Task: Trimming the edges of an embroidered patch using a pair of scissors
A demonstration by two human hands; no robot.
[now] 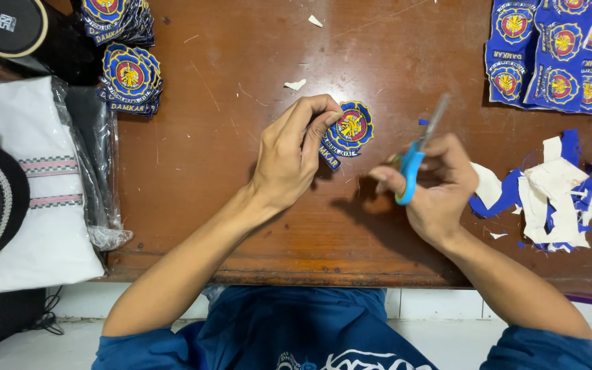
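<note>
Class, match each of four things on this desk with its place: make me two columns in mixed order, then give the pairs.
1. scissors
2. trimmed badge
3. scrap pile
4. uncut badge sheet

A. top right corner of the table
B. in the left hand
C. in the right hand
D. on the table, right of the right hand

Pairs: 1-C, 2-B, 3-D, 4-A

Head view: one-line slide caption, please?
Left hand pinches a round blue-and-yellow embroidered patch; right hand holds blue-handled scissors over brown wooden table.
</note>
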